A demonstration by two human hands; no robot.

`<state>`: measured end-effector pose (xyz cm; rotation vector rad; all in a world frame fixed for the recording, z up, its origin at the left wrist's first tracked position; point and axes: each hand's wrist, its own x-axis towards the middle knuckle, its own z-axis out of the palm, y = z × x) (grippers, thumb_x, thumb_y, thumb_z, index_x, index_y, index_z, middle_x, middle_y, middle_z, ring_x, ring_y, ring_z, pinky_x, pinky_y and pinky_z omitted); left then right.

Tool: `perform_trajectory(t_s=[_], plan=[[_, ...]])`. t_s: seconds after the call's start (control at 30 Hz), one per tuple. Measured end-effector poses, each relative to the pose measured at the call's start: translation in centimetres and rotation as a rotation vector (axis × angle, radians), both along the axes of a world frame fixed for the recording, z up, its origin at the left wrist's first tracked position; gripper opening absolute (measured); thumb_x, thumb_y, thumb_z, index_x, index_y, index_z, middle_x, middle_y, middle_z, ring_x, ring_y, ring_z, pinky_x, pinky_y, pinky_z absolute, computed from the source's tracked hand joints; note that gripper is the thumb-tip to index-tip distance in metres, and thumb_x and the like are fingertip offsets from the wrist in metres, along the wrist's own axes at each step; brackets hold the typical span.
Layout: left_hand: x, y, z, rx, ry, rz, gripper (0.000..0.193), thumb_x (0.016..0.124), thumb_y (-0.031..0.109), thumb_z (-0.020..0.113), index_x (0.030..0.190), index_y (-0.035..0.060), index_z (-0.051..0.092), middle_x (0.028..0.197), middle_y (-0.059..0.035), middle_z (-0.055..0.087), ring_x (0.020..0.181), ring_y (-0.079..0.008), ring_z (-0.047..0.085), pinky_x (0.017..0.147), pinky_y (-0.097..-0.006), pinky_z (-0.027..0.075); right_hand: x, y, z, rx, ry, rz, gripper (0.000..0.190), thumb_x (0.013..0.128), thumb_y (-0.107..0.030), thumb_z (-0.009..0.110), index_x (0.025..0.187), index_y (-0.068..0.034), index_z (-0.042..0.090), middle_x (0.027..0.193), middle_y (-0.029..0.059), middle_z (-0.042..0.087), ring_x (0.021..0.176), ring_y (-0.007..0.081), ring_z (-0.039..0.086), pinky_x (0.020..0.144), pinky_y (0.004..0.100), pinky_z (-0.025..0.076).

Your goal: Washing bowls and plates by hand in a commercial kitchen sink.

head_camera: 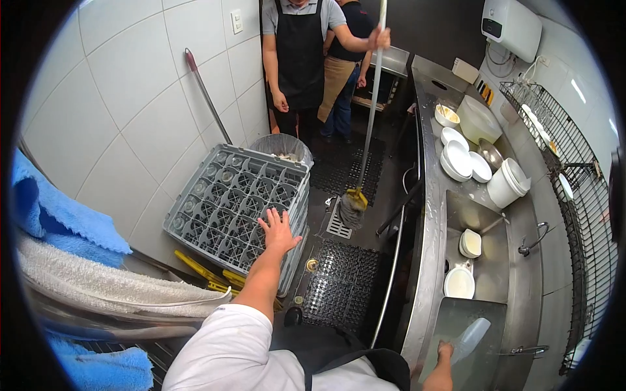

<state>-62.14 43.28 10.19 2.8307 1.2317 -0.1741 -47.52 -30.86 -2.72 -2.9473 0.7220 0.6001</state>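
My left hand (279, 233), fingers spread, is over the near right edge of a grey glass rack (234, 205) on a stack of racks; whether it touches the rack I cannot tell. Several glasses stand in the rack's left compartments. My right hand (444, 349) reaches into the water-filled near basin (430, 337) of the steel sink, at a translucent plastic container (472, 339) that lies tilted, partly under cloudy water. The fingers are partly hidden by the water. In the farther basin sit a white round bowl (459, 283) and a small squarish container (470, 243).
A person in a black apron (301, 54) holds a mop (353, 207) upright over a floor drain; another person (342, 73) stands behind. White bowls (457, 159) and a bucket (506, 185) occupy the counter. A lined bin (283, 146) stands behind the racks, towels (112, 278) at left.
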Motion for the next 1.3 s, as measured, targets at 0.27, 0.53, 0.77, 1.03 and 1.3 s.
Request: perform_trajectory(t_s=[0.27,0.53,0.77,1.03,1.3], plan=[[0.2,-0.1,0.0,-0.019,0.014,0.012,0.101,0.079,0.062,0.064,0.151,0.0064,0.019,0.156,-0.0254,0.015,0.146,-0.0407,0.006,0.112,-0.0659,0.007,-1.0,1.9,3.2,0.383,-0.323,-0.410,0.080,0.087,-0.061,0.055,0.121,0.011,0.058,0.123,0.0269,0.059,0.113,0.0396,0.057,0.097,0.0413,0.044],[0.8,-0.2,-0.1,-0.018,0.028,-0.010,0.105,0.078,0.065,0.064,0.151,0.0050,0.018,0.156,-0.0254,0.013,0.146,-0.0417,0.004,0.112,-0.0657,0.008,-1.4,-0.7,3.7,0.830,-0.785,-0.990,0.060,0.085,-0.045,0.060,0.114,0.008,0.061,0.115,0.0170,0.064,0.100,0.0312,0.061,0.089,0.0428,0.047],[0.6,-0.3,0.5,-0.034,0.038,0.005,0.100,0.081,0.062,0.063,0.151,0.0069,0.019,0.156,-0.0243,0.014,0.146,-0.0401,0.006,0.113,-0.0639,0.007,-2.7,-0.6,3.8,0.966,-0.918,-1.057,0.051,0.078,-0.039,0.063,0.105,0.004,0.061,0.104,0.0136,0.062,0.091,0.0282,0.058,0.085,0.0416,0.047],[0.2,-0.1,0.3,-0.043,0.013,0.012,0.100,0.080,0.061,0.065,0.151,0.0065,0.018,0.156,-0.0247,0.014,0.146,-0.0401,0.005,0.114,-0.0636,0.006,-4.5,-0.3,7.1,0.827,-1.041,-1.128,0.050,0.071,-0.036,0.061,0.097,0.006,0.066,0.104,0.0202,0.064,0.093,0.0322,0.059,0.084,0.0439,0.046],[0.2,0.0,0.4,-0.052,0.015,0.013,0.100,0.080,0.060,0.065,0.151,0.0061,0.019,0.156,-0.0249,0.015,0.146,-0.0402,0.005,0.113,-0.0643,0.006,-5.0,2.6,12.7,0.827,-1.266,-0.890,0.050,0.073,-0.034,0.062,0.096,0.010,0.063,0.099,0.0191,0.061,0.087,0.0307,0.056,0.081,0.0444,0.046]])
